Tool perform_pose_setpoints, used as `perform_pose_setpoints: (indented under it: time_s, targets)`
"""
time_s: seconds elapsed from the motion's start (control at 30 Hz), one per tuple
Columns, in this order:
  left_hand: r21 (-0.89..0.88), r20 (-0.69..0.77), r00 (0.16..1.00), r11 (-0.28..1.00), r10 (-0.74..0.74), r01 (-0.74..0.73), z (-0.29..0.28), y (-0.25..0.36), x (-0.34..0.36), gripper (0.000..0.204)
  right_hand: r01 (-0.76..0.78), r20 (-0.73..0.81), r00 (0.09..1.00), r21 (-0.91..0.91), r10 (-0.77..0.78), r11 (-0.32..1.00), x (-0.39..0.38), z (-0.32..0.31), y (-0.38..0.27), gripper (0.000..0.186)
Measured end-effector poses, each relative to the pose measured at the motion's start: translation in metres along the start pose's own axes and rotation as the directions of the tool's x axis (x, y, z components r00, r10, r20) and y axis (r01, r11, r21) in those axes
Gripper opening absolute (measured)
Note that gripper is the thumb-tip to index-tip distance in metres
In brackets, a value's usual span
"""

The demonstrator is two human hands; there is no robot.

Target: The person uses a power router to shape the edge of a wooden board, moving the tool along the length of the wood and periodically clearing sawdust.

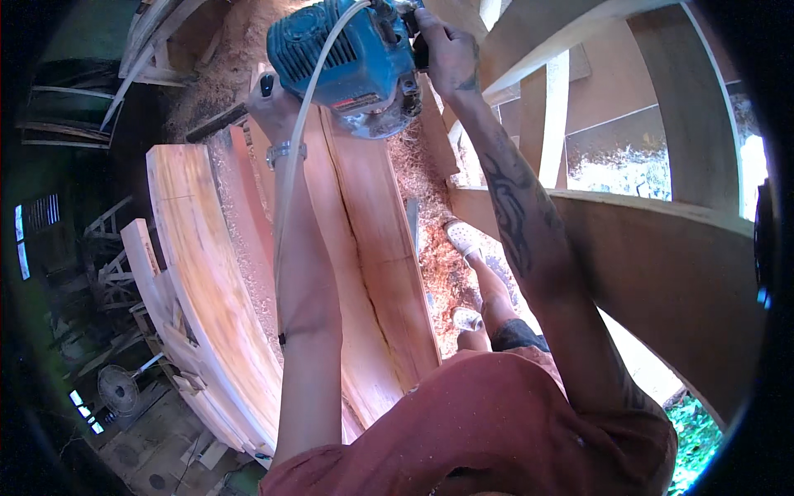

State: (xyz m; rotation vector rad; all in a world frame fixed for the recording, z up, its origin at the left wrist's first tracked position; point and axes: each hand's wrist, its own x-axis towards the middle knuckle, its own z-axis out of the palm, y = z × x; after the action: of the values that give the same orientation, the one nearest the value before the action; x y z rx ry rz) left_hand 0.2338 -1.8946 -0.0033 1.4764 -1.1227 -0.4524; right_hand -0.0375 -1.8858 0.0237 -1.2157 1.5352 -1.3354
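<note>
A teal router with a round, dusty base is at the top middle, at the far end of a long reddish wooden plank. My right hand is closed round the black handle on its right side. My left hand grips the knob at its left, with a dark knob end showing above the fingers. From the top of the router a pale cord hangs down across my left forearm. A dark crack runs along the plank beneath. Whether the router's base touches the wood cannot be made out.
Thick curved boards lie to the left, with wood shavings between them. A curved wooden frame rises close to my right arm. Sawdust covers the floor around my shoes. A fan stands at the lower left.
</note>
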Motion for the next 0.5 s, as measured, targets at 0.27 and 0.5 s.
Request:
perform_pose_setpoints:
  time_s: [0.27,0.5]
  targets:
    - [0.035,0.008,0.999,0.998,0.052,-0.053,-0.025,0.009,-0.042,0.031,-0.086,0.057,0.996,0.296,0.072,0.951,-0.041,-0.009,0.003,0.053]
    - [0.015,0.0,0.998,0.998,0.068,-0.068,-0.053,0.03,-0.112,0.023,-0.054,0.084,0.996,0.316,0.029,0.947,-0.109,-0.041,0.0,0.052]
